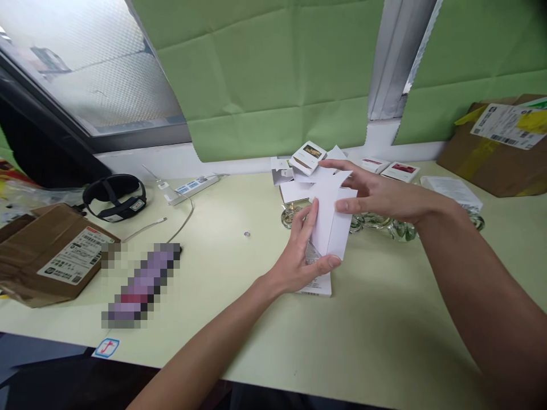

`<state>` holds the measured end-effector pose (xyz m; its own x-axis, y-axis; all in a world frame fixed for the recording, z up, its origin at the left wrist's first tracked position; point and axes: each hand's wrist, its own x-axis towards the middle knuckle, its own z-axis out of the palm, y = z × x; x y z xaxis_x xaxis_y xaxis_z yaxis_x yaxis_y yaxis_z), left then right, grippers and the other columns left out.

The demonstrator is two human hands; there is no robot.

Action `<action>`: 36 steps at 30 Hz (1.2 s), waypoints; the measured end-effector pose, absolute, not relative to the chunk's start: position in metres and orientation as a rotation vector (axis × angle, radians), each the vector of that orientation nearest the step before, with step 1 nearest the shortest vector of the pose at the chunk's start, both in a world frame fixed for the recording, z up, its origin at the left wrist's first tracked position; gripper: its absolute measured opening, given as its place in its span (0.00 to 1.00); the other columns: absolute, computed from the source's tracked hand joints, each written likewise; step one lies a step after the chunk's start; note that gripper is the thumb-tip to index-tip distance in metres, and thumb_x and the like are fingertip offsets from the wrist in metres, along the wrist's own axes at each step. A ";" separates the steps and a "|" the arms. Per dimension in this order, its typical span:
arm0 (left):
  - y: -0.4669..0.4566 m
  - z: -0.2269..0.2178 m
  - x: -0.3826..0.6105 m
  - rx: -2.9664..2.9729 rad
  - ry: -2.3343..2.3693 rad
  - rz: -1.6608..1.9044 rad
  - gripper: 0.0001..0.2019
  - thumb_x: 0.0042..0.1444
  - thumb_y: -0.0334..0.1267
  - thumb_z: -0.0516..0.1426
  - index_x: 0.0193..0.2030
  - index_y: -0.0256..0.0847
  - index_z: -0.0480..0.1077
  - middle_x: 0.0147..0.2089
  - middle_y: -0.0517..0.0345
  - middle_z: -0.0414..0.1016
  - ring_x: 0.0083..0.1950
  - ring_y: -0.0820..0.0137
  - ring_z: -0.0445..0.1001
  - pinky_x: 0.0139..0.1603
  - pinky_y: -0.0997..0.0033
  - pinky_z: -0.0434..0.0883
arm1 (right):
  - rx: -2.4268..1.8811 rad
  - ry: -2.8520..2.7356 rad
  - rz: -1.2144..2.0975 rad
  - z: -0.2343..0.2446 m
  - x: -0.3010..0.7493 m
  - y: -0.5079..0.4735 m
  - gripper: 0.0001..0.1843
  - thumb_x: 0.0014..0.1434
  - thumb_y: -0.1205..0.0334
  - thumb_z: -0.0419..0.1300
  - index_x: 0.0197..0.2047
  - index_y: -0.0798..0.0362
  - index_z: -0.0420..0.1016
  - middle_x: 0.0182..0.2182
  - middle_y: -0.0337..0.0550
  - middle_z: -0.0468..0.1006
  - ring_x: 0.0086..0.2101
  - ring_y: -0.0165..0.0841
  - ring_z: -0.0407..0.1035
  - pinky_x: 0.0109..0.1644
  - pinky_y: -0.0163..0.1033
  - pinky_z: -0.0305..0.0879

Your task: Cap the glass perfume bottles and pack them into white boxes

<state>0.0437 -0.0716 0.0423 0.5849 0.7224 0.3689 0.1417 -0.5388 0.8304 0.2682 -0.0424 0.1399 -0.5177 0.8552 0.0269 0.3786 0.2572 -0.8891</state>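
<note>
Between my two hands is a small white cardboard box (327, 219), held tilted above the table with flaps sticking up at its top end. My left hand (305, 250) grips its lower part, thumb on the near side and fingers on the left. At the upper right, my right hand (367, 191) has its thumb on the box's side and its fingers behind the flaps. A printed white box (318, 285) lies flat beneath, partly hidden. Behind are a small box with a dark picture (308, 158) and clear glass pieces (401, 229), partly covered by my right arm.
Small white boxes (400, 171) lie along the back, and a brown carton (496, 154) stands at right. At left are another carton (60, 256), a black headset (114, 198), a power strip (194, 189) and a pixelated purple item (143, 285). A tiny ring-like piece (247, 234) lies mid-table.
</note>
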 end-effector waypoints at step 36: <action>-0.058 0.036 0.044 2.221 0.663 1.266 0.39 0.56 0.52 0.63 0.71 0.65 0.51 0.67 0.52 0.51 0.55 0.63 0.68 0.46 0.64 0.77 | -1.109 -1.913 1.238 0.136 0.266 -0.037 0.44 0.55 0.49 0.65 0.70 0.29 0.50 0.64 0.45 0.66 0.55 0.50 0.70 0.57 0.63 0.68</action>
